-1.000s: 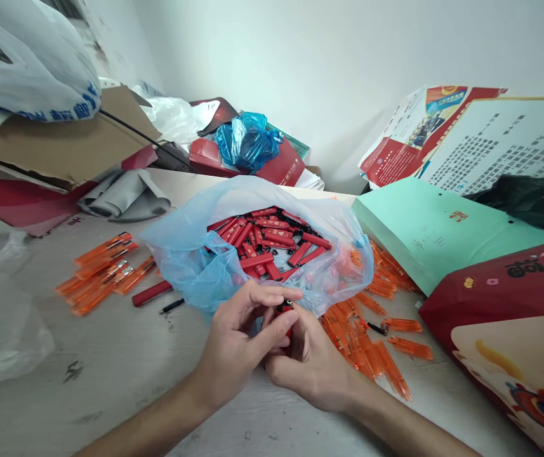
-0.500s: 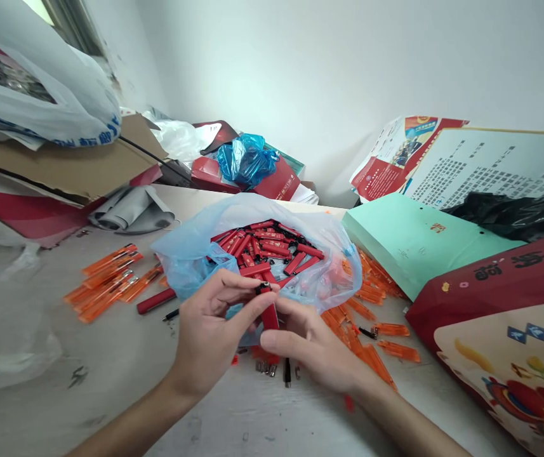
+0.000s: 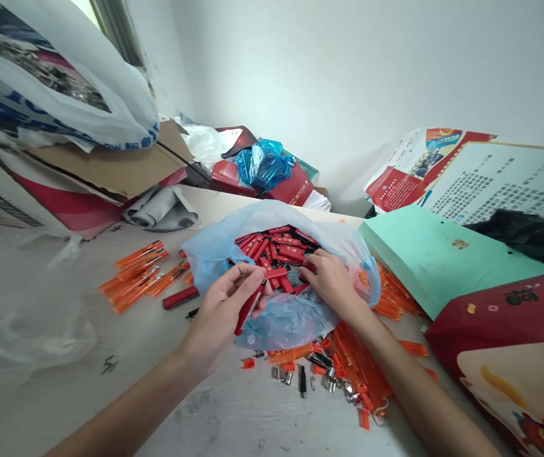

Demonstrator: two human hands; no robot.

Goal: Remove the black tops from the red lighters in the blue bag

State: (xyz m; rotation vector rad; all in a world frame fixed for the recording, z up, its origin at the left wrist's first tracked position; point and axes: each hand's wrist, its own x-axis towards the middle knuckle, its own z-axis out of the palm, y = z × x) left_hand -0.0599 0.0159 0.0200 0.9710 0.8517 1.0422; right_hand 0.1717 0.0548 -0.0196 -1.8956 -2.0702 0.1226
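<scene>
A pale blue plastic bag (image 3: 214, 254) lies open on the table, full of red lighters (image 3: 284, 244). My left hand (image 3: 221, 311) is closed around one red lighter (image 3: 247, 309), held slanted in front of the bag. My right hand (image 3: 331, 279) reaches into the bag's mouth, fingers curled on the red lighters there; whether it grips one is hidden. Below the bag lie small metal and black lighter parts (image 3: 317, 377) among orange pieces.
Orange transparent lighter bodies lie in a pile at the left (image 3: 141, 276) and another at the right (image 3: 362, 368). A loose red lighter (image 3: 180, 297) lies beside the bag. A mint-green box (image 3: 438, 260), a red gift bag (image 3: 514, 336), cardboard and plastic bags crowd the edges.
My right hand let go of the lighter and moved up into the bag. My left hand keeps the red lighter, now tilted. The view shifted, uncovering small parts on the table.
</scene>
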